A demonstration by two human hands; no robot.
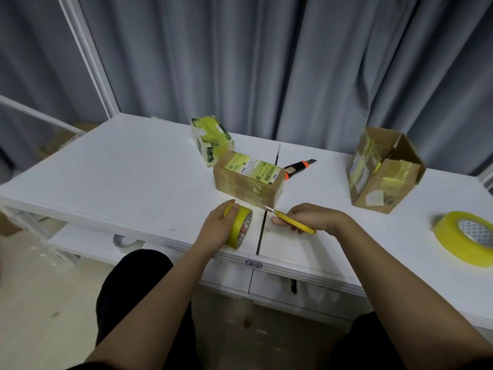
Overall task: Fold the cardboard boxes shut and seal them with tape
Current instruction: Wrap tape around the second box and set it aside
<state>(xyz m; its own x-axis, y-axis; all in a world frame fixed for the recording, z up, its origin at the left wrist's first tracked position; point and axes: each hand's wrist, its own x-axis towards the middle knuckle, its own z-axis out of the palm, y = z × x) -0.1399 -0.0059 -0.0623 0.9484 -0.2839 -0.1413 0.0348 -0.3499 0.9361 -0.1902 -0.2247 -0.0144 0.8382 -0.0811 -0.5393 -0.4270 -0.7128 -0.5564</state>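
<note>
A closed brown cardboard box (249, 180), wrapped in clear tape, sits mid-worktop (120, 166), its long axis running from far left to near right. Its near corner lies just beyond both hands. The right hand (309, 217) is nearer that corner; its grip curls round a yellow-handled cutter (290, 221), blade tip pointing up-left, at or just short of the box's lower edge. The left hand (221, 225) wraps a yellow tape roll (240, 228) standing on edge, just left of the blade. An open box (384, 169) waits far right.
</note>
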